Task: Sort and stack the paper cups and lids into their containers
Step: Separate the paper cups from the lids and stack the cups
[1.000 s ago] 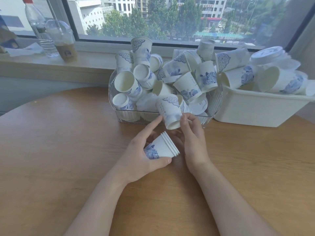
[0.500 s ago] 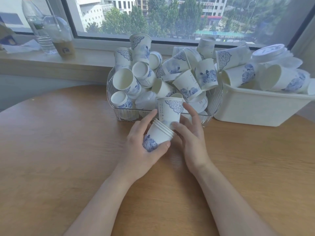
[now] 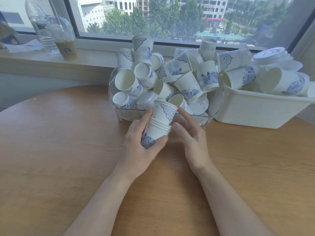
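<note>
My left hand (image 3: 136, 147) grips a nested stack of white paper cups with blue prints (image 3: 157, 126), mouth tilted up and away, just in front of a clear ribbed basket (image 3: 213, 109). The newest cup stands out of the stack's top. My right hand (image 3: 190, 138) is beside the stack on the right, fingers loosely spread, fingertips close to the top cup, holding nothing. The basket is heaped with loose cups (image 3: 189, 86) and white lids (image 3: 198, 106). A white tub (image 3: 255, 109) to the right holds more cups and a pile of lids (image 3: 271, 55).
The round wooden table (image 3: 59, 150) spreads bare to the left and toward me. On the windowsill behind stand a plastic water bottle (image 3: 39, 26) and a domed iced-drink cup (image 3: 64, 38), with crumpled paper (image 3: 25, 46) beside them.
My right hand brought a single cup from the basket's front and pushed it into the stack held by my left hand. The stack tipped more upright, and my right hand let go.
</note>
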A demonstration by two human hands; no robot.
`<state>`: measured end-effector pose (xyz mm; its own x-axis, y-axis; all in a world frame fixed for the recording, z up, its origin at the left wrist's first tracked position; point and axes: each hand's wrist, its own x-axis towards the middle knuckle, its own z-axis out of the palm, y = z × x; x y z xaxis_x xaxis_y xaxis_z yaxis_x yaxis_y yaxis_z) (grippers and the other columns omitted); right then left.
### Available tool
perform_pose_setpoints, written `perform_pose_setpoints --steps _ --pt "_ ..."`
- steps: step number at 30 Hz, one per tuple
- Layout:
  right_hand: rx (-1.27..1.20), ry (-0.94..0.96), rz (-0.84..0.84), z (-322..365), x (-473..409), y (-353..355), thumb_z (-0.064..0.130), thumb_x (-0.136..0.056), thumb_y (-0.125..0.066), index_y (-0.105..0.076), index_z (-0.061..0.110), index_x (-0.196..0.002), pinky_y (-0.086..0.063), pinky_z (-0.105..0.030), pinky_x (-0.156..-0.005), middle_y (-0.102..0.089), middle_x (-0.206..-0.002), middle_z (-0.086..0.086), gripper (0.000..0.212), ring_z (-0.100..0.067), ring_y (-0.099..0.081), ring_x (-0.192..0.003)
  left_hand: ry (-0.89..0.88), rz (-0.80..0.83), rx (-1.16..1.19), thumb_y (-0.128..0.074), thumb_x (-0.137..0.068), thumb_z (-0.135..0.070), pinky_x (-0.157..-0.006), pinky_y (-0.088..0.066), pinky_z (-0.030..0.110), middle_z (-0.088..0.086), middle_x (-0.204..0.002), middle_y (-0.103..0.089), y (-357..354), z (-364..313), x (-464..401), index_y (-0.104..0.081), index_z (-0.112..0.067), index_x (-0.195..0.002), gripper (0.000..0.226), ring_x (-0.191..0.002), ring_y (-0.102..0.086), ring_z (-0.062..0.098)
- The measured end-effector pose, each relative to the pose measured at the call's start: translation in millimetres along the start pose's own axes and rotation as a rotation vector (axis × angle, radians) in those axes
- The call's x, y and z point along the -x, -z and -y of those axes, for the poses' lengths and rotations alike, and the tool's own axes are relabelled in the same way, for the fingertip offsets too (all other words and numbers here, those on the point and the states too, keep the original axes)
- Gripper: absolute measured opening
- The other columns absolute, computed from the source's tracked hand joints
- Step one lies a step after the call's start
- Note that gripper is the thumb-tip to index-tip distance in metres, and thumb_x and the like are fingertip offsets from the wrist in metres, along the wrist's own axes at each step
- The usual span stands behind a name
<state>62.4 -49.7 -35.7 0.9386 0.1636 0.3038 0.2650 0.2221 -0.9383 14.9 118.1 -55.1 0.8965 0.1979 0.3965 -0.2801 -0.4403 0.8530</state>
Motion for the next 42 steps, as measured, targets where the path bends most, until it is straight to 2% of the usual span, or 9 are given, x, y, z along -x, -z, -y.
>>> perform_pose_setpoints --steps 4,11,14,17,21,24,26,35,42 --pt "0.063 0.019 0.042 -1 1 3 0.001 -0.1 -0.064 -0.065 0.007 -0.139 -0.05 -0.017 -0.098 -0.075 -0.128 0.001 0.039 -0.009 -0.068 -0.123 0.021 -0.029 0.035 -0.081 -0.086 -0.044 -0.107 -0.054 0.046 -0.023 -0.131 -0.055 2 1 -1 -0.037 -0.045 -0.162 0.088 -0.133 -0.053 0.004" --pt "0.306 0.107 0.048 -9 0 6 0.006 -0.098 -0.07 -0.078 0.02 -0.122 -0.052 -0.027 -0.095 -0.074 -0.123 0.008 0.029 -0.013 -0.068 -0.114 0.005 -0.098 -0.005 -0.087 -0.087 -0.032 -0.111 -0.047 0.028 -0.026 -0.134 -0.057 7 1 -3 -0.045 -0.039 -0.158 0.083 -0.134 -0.05 -0.006" --pt "0.592 0.186 -0.029 -12 -2 9 0.016 -0.1 -0.069 -0.077 0.027 -0.124 -0.049 -0.025 -0.095 -0.067 -0.116 0.012 0.028 -0.011 -0.065 -0.108 0.008 -0.107 -0.009 -0.088 -0.085 -0.032 -0.104 -0.055 0.037 -0.017 -0.13 -0.062 7 -1 -3 -0.053 -0.036 -0.151 0.075 -0.126 -0.059 0.004" --pt "0.973 0.318 -0.155 -11 -14 9 0.015 -0.099 -0.066 -0.068 0.029 -0.136 -0.044 -0.036 -0.099 -0.059 -0.118 0.002 0.039 -0.018 -0.059 -0.109 0.019 -0.075 -0.011 -0.084 -0.086 -0.037 -0.103 -0.054 0.037 -0.014 -0.131 -0.062 6 -4 -4 -0.052 -0.037 -0.15 0.072 -0.125 -0.059 0.006" --pt "1.29 0.34 -0.196 -12 -26 6 0.02 -0.1 -0.061 -0.06 0.033 -0.144 -0.036 -0.042 -0.097 -0.055 -0.128 -0.003 0.045 -0.028 -0.051 -0.114 0.013 -0.055 -0.04 -0.085 -0.086 -0.037 -0.109 -0.048 0.027 -0.014 -0.137 -0.06 5 -2 -5 -0.051 -0.034 -0.152 0.074 -0.131 -0.054 0.004" --pt "1.32 0.343 -0.217 -16 -26 8 0.023 -0.102 -0.059 -0.063 0.032 -0.139 -0.036 -0.044 -0.098 -0.056 -0.128 -0.003 0.038 -0.029 -0.051 -0.117 -0.018 -0.043 -0.069 -0.085 -0.086 -0.04 -0.104 -0.038 0.007 -0.015 -0.136 -0.059 3 -1 -5 -0.05 -0.036 -0.153 0.076 -0.131 -0.052 -0.002" --pt "1.333 0.358 -0.258 -15 -28 10 0.022 -0.102 -0.06 -0.065 0.029 -0.134 -0.037 -0.045 -0.098 -0.058 -0.125 -0.004 0.033 -0.03 -0.053 -0.115 -0.043 -0.024 -0.085 -0.084 -0.086 -0.042 -0.1 -0.036 0.003 -0.014 -0.132 -0.059 1 -1 -5 -0.049 -0.039 -0.154 0.076 -0.127 -0.053 -0.002" --pt "1.282 0.34 -0.307 -9 -38 20 0.021 -0.104 -0.058 -0.068 0.02 -0.117 -0.036 -0.041 -0.091 -0.065 -0.108 -0.002 0.016 -0.031 -0.057 -0.106 -0.066 0.014 -0.08 -0.084 -0.085 -0.044 -0.1 -0.04 0.007 -0.02 -0.128 -0.057 -5 3 -2 -0.048 -0.047 -0.152 0.076 -0.128 -0.055 0.004" --pt "1.095 0.39 -0.35 -4 -37 28 0.016 -0.104 -0.059 -0.067 0.014 -0.113 -0.043 -0.046 -0.093 -0.066 -0.103 -0.002 0.012 -0.029 -0.061 -0.101 -0.048 0.021 -0.084 -0.086 -0.085 -0.037 -0.101 -0.039 0.006 -0.022 -0.132 -0.056 -5 2 -2 -0.048 -0.044 -0.153 0.079 -0.13 -0.051 -0.001"
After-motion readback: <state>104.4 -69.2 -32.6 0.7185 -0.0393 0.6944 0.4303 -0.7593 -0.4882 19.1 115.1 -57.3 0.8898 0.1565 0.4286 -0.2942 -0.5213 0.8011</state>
